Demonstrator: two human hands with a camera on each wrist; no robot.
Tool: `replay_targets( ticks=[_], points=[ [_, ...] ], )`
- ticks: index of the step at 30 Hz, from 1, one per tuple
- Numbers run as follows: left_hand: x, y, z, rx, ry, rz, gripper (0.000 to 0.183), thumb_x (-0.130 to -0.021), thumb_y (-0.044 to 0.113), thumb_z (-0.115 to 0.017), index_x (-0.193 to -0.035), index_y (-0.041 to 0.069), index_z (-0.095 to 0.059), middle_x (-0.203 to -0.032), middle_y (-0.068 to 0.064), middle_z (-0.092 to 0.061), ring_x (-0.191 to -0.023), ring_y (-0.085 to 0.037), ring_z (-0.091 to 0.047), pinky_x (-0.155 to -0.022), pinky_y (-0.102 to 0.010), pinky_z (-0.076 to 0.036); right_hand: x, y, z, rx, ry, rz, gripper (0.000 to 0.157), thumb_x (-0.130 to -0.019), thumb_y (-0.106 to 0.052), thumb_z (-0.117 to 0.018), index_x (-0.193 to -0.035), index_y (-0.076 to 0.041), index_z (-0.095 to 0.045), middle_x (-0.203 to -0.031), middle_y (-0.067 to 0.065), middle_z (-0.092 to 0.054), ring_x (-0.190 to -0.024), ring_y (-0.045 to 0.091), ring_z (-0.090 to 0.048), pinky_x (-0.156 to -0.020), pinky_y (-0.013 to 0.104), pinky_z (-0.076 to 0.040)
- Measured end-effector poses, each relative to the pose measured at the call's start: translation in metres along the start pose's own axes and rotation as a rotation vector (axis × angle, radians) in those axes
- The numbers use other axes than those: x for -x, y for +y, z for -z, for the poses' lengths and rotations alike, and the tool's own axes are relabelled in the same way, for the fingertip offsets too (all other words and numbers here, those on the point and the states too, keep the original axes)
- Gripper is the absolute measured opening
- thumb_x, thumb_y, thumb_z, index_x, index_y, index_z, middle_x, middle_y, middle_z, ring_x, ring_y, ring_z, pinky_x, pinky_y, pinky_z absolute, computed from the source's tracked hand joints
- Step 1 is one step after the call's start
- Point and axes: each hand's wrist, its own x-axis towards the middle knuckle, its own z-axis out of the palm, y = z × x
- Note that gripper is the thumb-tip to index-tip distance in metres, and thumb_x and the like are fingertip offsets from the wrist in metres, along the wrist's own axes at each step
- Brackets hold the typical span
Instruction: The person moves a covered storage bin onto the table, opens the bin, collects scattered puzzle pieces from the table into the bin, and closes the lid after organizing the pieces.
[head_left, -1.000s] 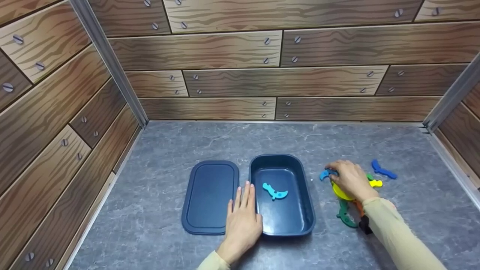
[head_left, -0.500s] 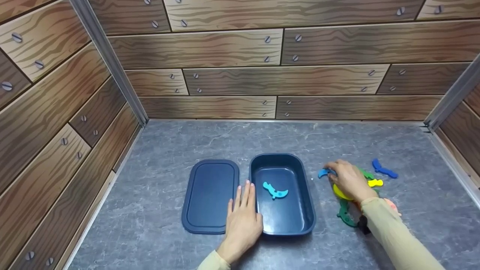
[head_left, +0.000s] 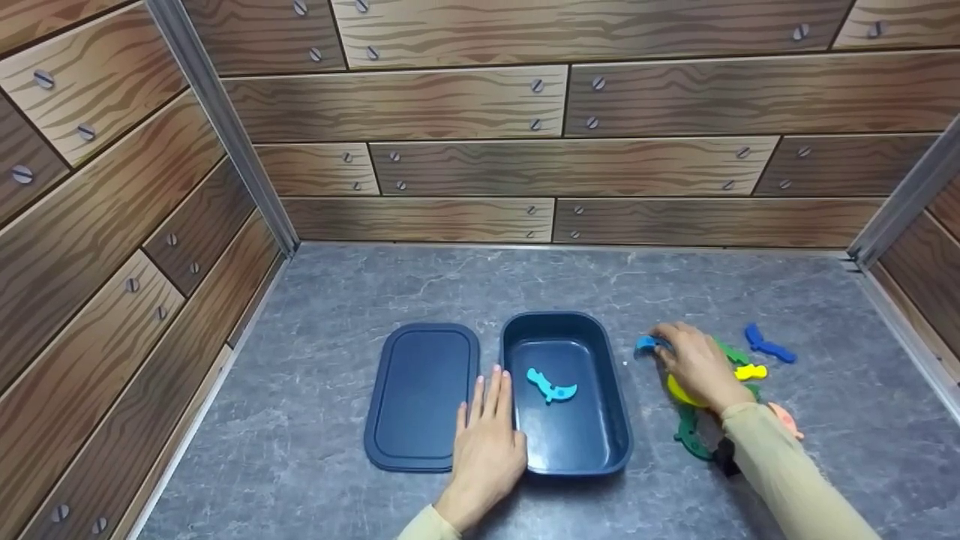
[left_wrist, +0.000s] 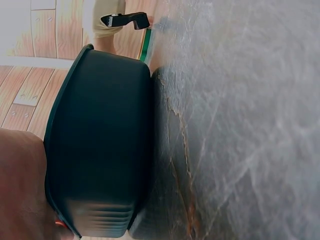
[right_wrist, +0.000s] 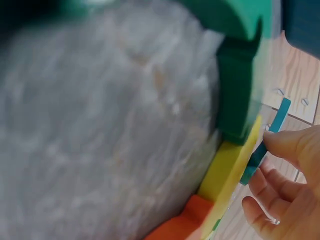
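Note:
My right hand (head_left: 697, 367) pinches a blue curved flat piece (head_left: 645, 343) between thumb and fingers, right of the box. The right wrist view shows this piece (right_wrist: 280, 119) edge-on, slanting, its lower end between the fingertips. Below the hand, a yellow piece (head_left: 679, 391) and a dark green curved piece (head_left: 691, 436) lie in a loose pile. My left hand (head_left: 489, 454) lies with straight fingers along the left side of the dark blue box (head_left: 628, 442). Inside the box is a light-blue curved piece (head_left: 552, 388). In the left wrist view the box's wall (left_wrist: 100, 135) fills the middle.
The box's flat lid (head_left: 420, 397) lies left of the box, partly behind my left hand. Farther right are a dark blue piece (head_left: 769, 345) and a pink piece (head_left: 784, 420). Wood-patterned walls (head_left: 480, 165) enclose the grey tabletop (head_left: 360, 277) at the back and sides.
My right hand and the blue piece have shifted slightly left. More of the green and pink pieces shows around the hand and sleeve. My left hand stays in place.

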Motion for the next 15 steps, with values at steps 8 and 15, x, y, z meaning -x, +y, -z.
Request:
replay_targets(
  ticks=[8,15],
  points=[
    [0.000,0.000,-0.001,-0.007,-0.014,0.011,0.070,-0.092,0.020,-0.050,-0.157,0.010,-0.024,-0.164,-0.002,-0.015,-0.149,-0.027,-0.013,-0.113,-0.057,-0.020,0.006,-0.008,0.001,-0.083,0.051,-0.028,0.024,-0.098,-0.012,-0.060,-0.121,-0.005,-0.063,-0.112,0.017,-0.063,-0.098,0.037,-0.061,-0.078,0.054,-0.050],
    [-0.002,0.000,-0.001,-0.008,-0.019,0.014,0.071,-0.092,0.020,-0.050,-0.157,0.010,-0.024,-0.164,-0.001,-0.015,-0.149,-0.027,-0.014,-0.114,-0.057,-0.020,0.009,-0.015,0.005,-0.174,0.026,-0.108,0.025,-0.099,-0.016,-0.058,-0.122,-0.007,-0.062,-0.109,0.015,-0.062,-0.093,0.031,-0.061,-0.077,0.050,-0.050]
  ],
)
